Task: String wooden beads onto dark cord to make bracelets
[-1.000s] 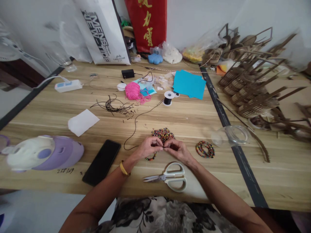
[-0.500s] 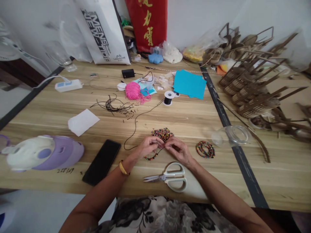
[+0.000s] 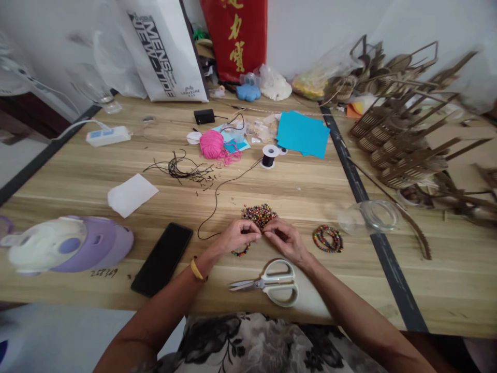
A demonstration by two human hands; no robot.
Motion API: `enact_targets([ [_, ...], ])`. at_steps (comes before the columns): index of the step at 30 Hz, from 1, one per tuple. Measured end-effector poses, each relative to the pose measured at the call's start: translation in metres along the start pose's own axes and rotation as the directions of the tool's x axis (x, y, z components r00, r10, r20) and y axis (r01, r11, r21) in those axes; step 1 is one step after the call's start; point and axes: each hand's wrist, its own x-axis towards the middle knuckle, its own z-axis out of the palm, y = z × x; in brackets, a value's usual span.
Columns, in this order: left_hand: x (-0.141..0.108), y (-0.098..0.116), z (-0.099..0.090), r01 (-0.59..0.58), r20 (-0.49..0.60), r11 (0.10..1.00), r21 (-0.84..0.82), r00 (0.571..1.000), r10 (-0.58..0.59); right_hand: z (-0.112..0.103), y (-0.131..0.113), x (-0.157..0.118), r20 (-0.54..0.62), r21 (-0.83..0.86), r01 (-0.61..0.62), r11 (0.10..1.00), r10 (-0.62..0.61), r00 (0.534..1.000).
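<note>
Both hands [image 3: 237,235] pinch what may be thin black cord [image 3: 263,231] and partly hide a beaded strand [image 3: 242,253].

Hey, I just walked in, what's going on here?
A person's left hand and right hand have their fingertips close together by a pile of coloured beads; anything between them is too small to make out. A short string of beads shows below the left hand, and black cord runs toward that hand from a spool. Scissors lie nearby, untouched.
</note>
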Motion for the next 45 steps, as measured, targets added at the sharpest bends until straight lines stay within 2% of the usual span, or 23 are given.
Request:
enact_targets([
  [5,0.000,-0.001,0.000,0.004,-0.006,1.000,-0.030,1.000,-0.004,-0.006,0.003,0.001,-0.101,-0.123,-0.014,0.992,0.002,0.995],
  [16,0.002,-0.004,0.000,0.030,-0.017,0.993,-0.115,0.999,-0.032,-0.013,0.004,-0.002,0.058,-0.383,0.089,0.920,-0.073,0.996],
  [28,0.002,-0.005,0.001,0.017,-0.022,0.998,-0.064,1.000,-0.018,-0.010,0.007,-0.005,0.166,-0.563,0.151,0.813,-0.067,0.984],
  [40,0.003,-0.004,0.001,0.008,-0.024,0.999,-0.052,1.000,-0.009,-0.005,0.007,-0.005,0.173,-0.598,0.135,0.790,-0.037,0.984],
  [45,0.001,-0.002,0.001,-0.002,-0.013,0.999,-0.055,1.000,0.001,-0.006,0.004,-0.003,0.138,-0.417,0.111,0.902,-0.058,0.989],
])
